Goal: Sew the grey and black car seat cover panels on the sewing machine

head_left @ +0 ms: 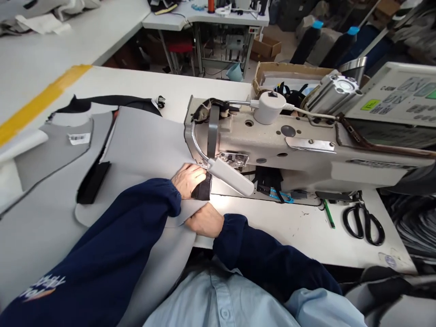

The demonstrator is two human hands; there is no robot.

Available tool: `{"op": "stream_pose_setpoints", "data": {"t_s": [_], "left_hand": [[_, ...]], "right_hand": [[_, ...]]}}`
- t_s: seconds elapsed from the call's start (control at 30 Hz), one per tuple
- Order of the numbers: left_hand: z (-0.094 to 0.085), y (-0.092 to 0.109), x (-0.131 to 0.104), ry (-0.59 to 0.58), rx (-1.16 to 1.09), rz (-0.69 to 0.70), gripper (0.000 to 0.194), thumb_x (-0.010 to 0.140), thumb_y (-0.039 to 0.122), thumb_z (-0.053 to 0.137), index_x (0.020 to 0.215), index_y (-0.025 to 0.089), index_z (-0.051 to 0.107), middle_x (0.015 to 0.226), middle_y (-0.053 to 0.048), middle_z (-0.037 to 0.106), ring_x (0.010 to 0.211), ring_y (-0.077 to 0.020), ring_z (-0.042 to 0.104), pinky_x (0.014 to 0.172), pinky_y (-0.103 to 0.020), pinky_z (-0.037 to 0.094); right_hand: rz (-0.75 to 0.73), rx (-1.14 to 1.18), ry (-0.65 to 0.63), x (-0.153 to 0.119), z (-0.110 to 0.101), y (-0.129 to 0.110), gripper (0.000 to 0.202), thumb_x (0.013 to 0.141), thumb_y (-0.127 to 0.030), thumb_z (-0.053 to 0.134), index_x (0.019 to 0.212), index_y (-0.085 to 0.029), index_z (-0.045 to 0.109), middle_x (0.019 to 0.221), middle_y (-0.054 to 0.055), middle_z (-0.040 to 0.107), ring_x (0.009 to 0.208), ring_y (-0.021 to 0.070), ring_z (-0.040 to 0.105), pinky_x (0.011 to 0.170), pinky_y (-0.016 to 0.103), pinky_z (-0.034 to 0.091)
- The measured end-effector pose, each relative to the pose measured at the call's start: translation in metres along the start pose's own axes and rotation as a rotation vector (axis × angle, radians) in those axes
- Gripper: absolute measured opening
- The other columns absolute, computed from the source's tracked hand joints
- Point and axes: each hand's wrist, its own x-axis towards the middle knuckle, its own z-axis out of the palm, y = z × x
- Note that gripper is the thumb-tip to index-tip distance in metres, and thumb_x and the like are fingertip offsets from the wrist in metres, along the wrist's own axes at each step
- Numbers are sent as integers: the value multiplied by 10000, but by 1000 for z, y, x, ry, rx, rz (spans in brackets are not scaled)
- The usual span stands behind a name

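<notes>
Grey fabric (pixel 146 141) with black edging lies across the left of the white table and reaches the head of a sewing machine (pixel 269 141). My left hand (pixel 189 180) presses on the fabric beside the needle area, its fingers curled close together next to a black strip (pixel 203 187). Just below it, my right hand (pixel 206 220) grips the near edge of the grey fabric, with its fingertips hidden under the cloth. A small lamp (pixel 231 177) lights the spot. The needle itself is hidden behind the lamp and machine head.
Black scissors (pixel 364 222) and a green marker (pixel 329 213) lie on the right of the table (pixel 272 231). A control panel (pixel 402 95) stands at the back right, near a cardboard box (pixel 293 70). Yellow tape (pixel 44 102) marks the left table.
</notes>
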Motion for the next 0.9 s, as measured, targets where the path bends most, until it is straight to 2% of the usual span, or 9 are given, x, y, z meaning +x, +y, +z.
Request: {"op": "stream_pose_setpoints", "data": {"t_s": [0.1,0.23,0.33,0.5,0.57,0.67,0.73,0.83,0.9], "left_hand": [[-5,-4,4,19,-6,53,208,834,181,468,947,121,633,1047,-103,652,1024,-249,536,945,-405,413],[-9,-13,13,11,-21,24,232,829,179,455,924,95,649,902,-109,663,946,-231,561,928,-402,413],[-10,-23,24,25,-44,57,290,827,209,425,943,77,655,885,-113,669,949,-235,570,930,-412,398],[-17,-31,27,-34,-31,174,291,763,150,453,951,76,662,950,-142,680,964,-243,567,962,-437,361],[-23,-24,15,-82,-45,199,314,754,141,467,995,109,666,1013,-127,677,1007,-250,545,998,-470,314],[-31,-7,-8,-153,-107,143,345,806,306,518,1100,177,645,1116,-86,657,1098,-267,494,1017,-492,257],[-35,0,-18,-175,-142,44,396,836,397,505,1165,206,619,1150,-65,651,1110,-261,482,974,-452,291],[-35,2,-20,-212,-150,-28,384,885,342,425,1201,230,612,1201,-41,640,1087,-234,488,913,-385,344],[-33,2,-20,-235,-142,20,395,898,242,370,1208,227,614,1255,-32,616,1061,-202,505,926,-352,358]], "right_hand": [[-10,-54,-46,1,0,6,323,935,-100,344,943,-136,665,919,106,688,835,199,616,677,327,463],[-15,-1,-219,5,0,19,264,920,-92,394,878,-147,649,765,71,658,756,186,601,651,311,435],[30,65,-244,4,-6,28,192,878,-126,483,1001,-133,628,834,91,651,835,211,586,727,341,431],[-20,212,-223,-14,-29,33,675,679,-253,693,1278,-29,476,1191,217,552,1114,317,477,935,451,383],[-78,223,-213,-18,-30,32,728,675,-314,727,1281,0,473,1242,248,522,1175,343,440,986,472,356],[-76,201,-209,-2,-15,27,503,771,-327,688,1172,-42,585,1178,208,592,1166,324,481,988,450,377],[-5,194,-196,19,0,21,354,838,-328,633,1108,-100,641,1137,160,633,1136,296,520,940,417,423],[140,154,-165,40,14,9,284,879,-293,579,1082,-114,664,1125,154,649,1078,299,559,843,413,471],[172,96,-72,33,13,3,276,901,-241,529,1094,-88,654,1094,166,658,1028,298,575,840,436,470]]}}
